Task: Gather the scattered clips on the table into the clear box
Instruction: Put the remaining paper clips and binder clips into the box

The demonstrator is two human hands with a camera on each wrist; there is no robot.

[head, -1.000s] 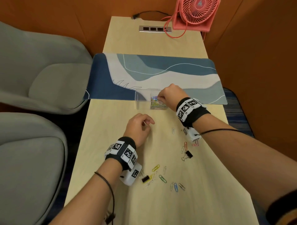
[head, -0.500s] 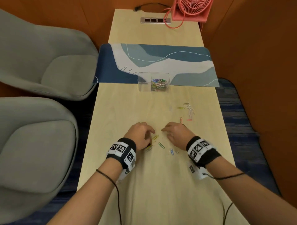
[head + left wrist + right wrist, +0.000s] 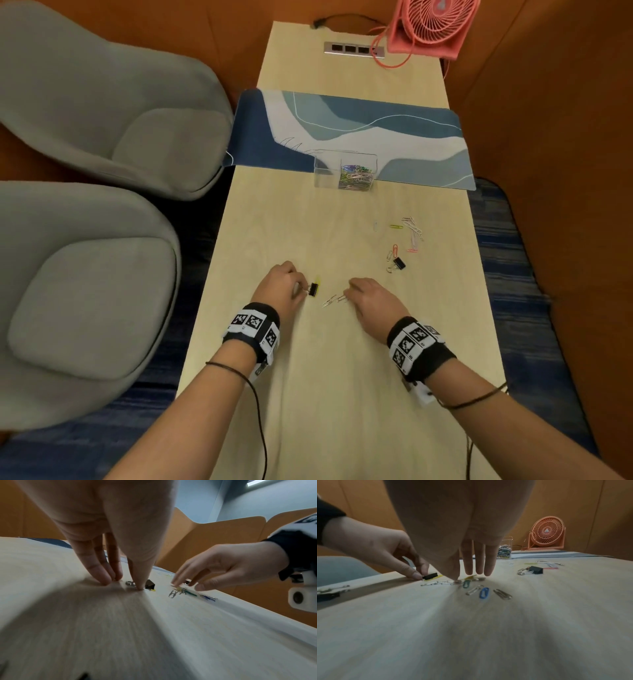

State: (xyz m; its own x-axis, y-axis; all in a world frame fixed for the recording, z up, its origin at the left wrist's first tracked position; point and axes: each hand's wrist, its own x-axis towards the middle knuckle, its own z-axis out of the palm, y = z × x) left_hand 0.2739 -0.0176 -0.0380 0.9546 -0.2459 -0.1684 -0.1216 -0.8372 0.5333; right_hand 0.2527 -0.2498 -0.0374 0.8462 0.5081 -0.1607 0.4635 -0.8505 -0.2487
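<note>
Pinching a black binder clip (image 3: 312, 290) flat on the table (image 3: 342, 394), the left hand (image 3: 279, 287) works at 9 o'clock of the right hand (image 3: 371, 303); the clear box (image 3: 345, 170) lies at 12, well apart. Left wrist view: thumb and fingers close on its wire handles. Right wrist view: thumb and forefinger pinch a silver paper clip (image 3: 447, 583); colored ones lie just beside, with bare wood toward 6.

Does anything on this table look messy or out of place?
Yes: paper clips and a black binder clip lie loose on the table, while the rest sit piled in the clear box.
</note>
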